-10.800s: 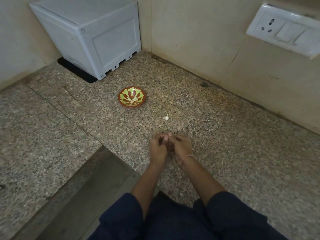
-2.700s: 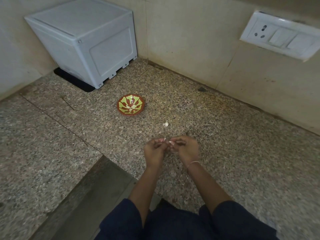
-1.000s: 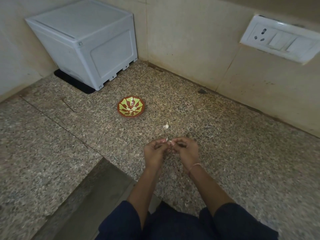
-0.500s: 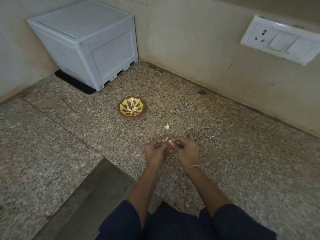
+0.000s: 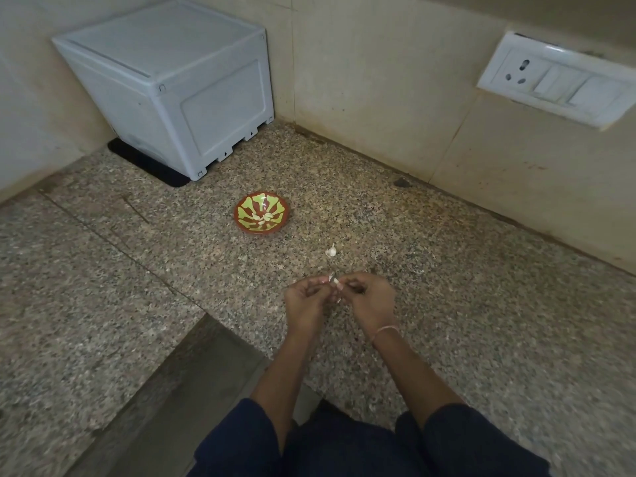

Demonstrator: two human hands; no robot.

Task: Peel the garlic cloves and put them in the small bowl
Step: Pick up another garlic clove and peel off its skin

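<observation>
This looks like a home kitchen: a speckled brown-grey granite counter (image 5: 447,304) runs into a corner of plain beige wall tiles (image 5: 378,80), with a white plastic socket-and-switch plate (image 5: 554,80) fixed to the wall at far right. A pale grey moulded plastic box (image 5: 179,91) sits in the far left corner, and a small red-brown bowl painted green (image 5: 248,205) holds peeled garlic cloves (image 5: 263,217).

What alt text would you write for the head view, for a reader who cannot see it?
A left hand and right hand pinch a garlic clove between them above a speckled counter. Beyond them lie a loose garlic piece and a small bowl holding peeled cloves; a white box stands in the corner.
</observation>
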